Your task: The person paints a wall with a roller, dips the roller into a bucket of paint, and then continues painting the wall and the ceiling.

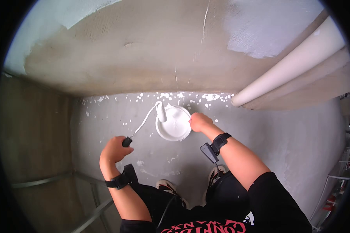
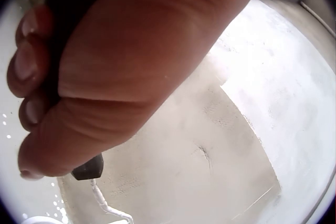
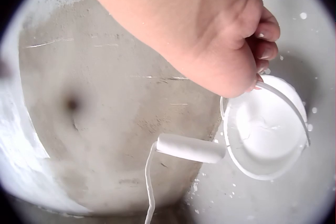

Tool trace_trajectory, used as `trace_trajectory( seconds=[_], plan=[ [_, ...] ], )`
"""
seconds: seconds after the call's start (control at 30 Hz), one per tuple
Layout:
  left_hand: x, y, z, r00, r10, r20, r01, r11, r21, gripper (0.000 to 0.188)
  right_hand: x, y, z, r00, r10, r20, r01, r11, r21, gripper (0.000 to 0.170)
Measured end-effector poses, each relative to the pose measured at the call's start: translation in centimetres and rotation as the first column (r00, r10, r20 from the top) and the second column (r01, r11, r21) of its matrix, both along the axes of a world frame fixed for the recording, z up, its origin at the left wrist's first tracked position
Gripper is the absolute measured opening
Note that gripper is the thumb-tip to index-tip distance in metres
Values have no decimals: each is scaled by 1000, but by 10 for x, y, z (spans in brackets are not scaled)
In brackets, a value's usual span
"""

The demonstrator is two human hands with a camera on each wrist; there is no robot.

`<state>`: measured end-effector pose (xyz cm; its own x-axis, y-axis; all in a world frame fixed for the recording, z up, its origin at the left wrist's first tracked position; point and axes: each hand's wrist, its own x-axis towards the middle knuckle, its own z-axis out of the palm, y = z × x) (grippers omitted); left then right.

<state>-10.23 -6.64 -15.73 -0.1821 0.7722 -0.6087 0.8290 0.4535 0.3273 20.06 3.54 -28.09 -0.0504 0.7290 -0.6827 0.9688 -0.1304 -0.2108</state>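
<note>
My left hand (image 1: 116, 149) grips the black handle (image 2: 87, 167) of a paint roller, fingers curled round it. The white roller head (image 1: 161, 112) is over the left side of a white bucket (image 1: 158, 130) holding white paint; whether it touches the bucket is unclear. In the right wrist view the roller head (image 3: 190, 148) shows just beside the bucket (image 3: 265, 175). My right hand (image 1: 201, 122), at the bucket's right rim, holds the bucket's thin handle (image 3: 286, 98) between curled fingers and thumb.
White paint spots dot the grey floor (image 1: 116, 112) along the wall (image 1: 124, 66), which has white painted patches above. A thick pale pipe (image 1: 291, 64) slants at the right. Metal bars (image 1: 95, 211) stand at lower left, and the person's shoes (image 1: 166, 185) are below the bucket.
</note>
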Motion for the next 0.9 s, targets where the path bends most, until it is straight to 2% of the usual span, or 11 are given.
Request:
trace_trajectory(
  seconds=[0.17, 0.23, 0.73, 0.9],
  plan=[
    [1, -2, 3, 999, 9, 31, -8, 1000, -30, 26, 0, 1, 1, 999, 17, -38, -18, 999, -39, 32],
    [0, -3, -1, 995, -94, 33, 92, 994, 64, 24, 1, 0, 3, 999, 15, -48, -17, 999, -41, 31],
    [13, 6, -3, 992, -80, 97, 74, 995, 72, 15, -5, -1, 15, 998, 57, -27, -58, 998, -40, 31],
    [14, 6, -2, 995, -79, 68, 74, 995, 67, 16, -5, -2, 14, 998, 55, -20, -56, 998, -40, 31]
  ],
)
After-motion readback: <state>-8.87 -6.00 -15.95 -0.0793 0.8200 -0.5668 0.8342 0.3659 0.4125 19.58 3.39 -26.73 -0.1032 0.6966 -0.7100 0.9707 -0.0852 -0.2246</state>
